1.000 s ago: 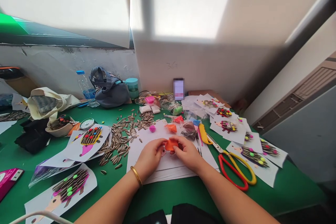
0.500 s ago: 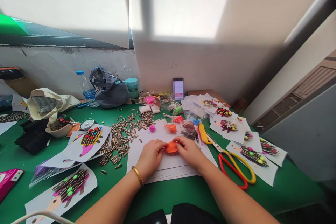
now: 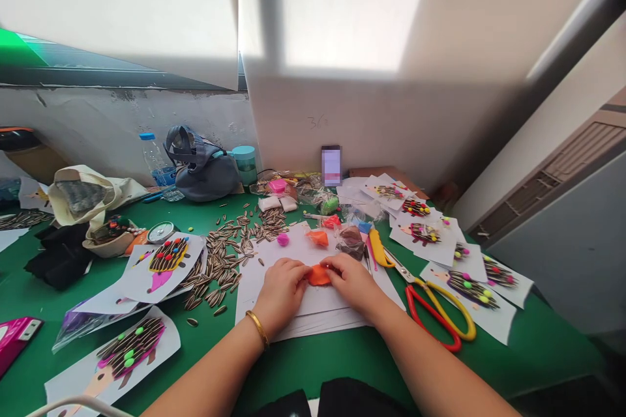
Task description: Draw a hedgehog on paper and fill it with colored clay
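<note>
My left hand (image 3: 282, 290) and my right hand (image 3: 349, 282) meet over a lump of orange modelling clay (image 3: 319, 275), pinching it from both sides. The lump rests on or just above a stack of white paper (image 3: 298, 306), and my fingers hide part of it. A smaller orange clay piece (image 3: 318, 238) and a pink clay ball (image 3: 282, 239) lie on the paper beyond my hands. A gold bangle (image 3: 257, 329) circles my left wrist.
Sunflower seeds (image 3: 222, 260) are scattered on the green table (image 3: 313, 365) left of the paper. Red-and-yellow-handled scissors (image 3: 435, 313) lie to the right. Paper hedgehog crafts (image 3: 472, 290) with seed spines surround the work, and bags and bottles stand against the wall.
My hands have come down and closer together around the orange clay, which sits lower and looks flatter than a second ago. The view has shifted slightly.
</note>
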The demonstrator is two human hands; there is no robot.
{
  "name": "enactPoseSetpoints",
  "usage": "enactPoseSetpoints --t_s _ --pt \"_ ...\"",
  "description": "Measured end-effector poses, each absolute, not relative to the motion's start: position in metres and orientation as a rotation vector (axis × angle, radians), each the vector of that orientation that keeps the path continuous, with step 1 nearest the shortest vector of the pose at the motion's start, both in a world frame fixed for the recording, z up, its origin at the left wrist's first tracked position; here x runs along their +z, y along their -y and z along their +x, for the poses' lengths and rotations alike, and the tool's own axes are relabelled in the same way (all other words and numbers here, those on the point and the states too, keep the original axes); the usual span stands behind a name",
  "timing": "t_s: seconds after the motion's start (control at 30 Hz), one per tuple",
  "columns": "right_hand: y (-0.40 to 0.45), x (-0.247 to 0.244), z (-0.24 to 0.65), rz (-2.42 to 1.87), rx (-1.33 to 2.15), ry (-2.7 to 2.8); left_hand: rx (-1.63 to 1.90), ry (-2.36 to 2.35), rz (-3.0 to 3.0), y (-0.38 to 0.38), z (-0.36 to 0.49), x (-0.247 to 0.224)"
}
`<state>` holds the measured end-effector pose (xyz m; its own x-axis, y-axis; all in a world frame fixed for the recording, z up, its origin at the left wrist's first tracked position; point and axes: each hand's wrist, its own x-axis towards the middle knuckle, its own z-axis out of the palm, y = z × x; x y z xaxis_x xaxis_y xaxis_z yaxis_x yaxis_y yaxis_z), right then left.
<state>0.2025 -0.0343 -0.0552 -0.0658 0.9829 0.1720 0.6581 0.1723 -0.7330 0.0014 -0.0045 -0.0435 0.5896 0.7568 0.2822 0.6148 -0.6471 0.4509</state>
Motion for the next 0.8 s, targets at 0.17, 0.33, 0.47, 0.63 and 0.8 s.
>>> enactPoseSetpoints --t_s 0.17,0.33,0.47,0.63,0.8 --pt "0.0350 -0.0529 0.2016 -1.578 0.623 1.835 0.643 -1.139 2.535 0.0052 0.0017 -0.0431" --pt "0.0352 -0.0520 0.2018 -1.566 0.617 1.841 0.717 -1.152 2.485 0.0058 -0.0004 -0.0469" --pt "0.0345 -0.0536 0.2022 -1.571 0.617 1.823 0.751 -1.190 2.432 0.0075 -0.0011 -0.0464" --pt "0.0339 -0.0558 0.2022 -1.593 0.617 1.811 0.720 -1.174 2.454 0.0099 -0.0003 -0.0443" --pt "0.0339 -0.0560 0.2019 -1.578 0.608 1.799 0.678 -1.129 2.518 0.0099 -0.0001 -0.0457"
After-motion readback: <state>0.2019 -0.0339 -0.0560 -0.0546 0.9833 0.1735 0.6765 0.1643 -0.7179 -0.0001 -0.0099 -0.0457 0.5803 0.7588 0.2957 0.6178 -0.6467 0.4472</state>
